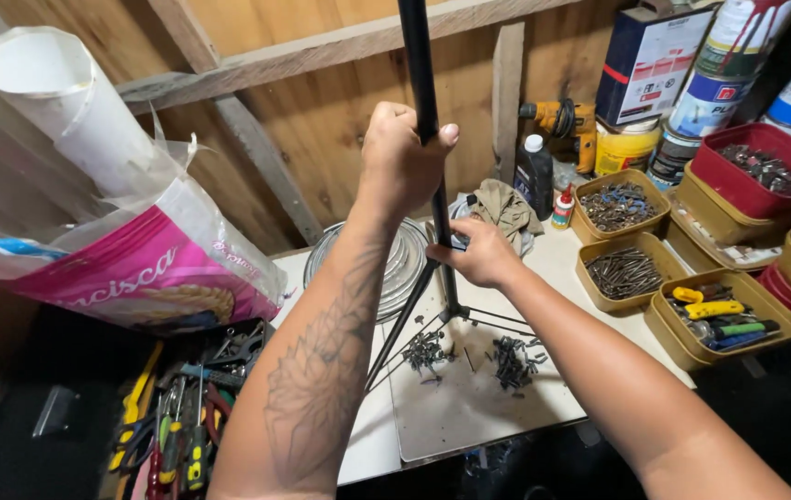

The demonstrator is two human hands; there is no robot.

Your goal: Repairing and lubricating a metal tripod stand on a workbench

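Upright on the white bench [469, 407] stands a black pole [420, 83] with thin splayed legs. Left hand [400, 157] is clenched around the pole high up; right hand [479, 252] grips it lower, near the leg joint. Screw piles [511, 359] lie at its base. Likely risk: a sliding leg scatters them.

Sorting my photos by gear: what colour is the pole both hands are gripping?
Black, as the head view shows: the pole in the left hand and right hand.
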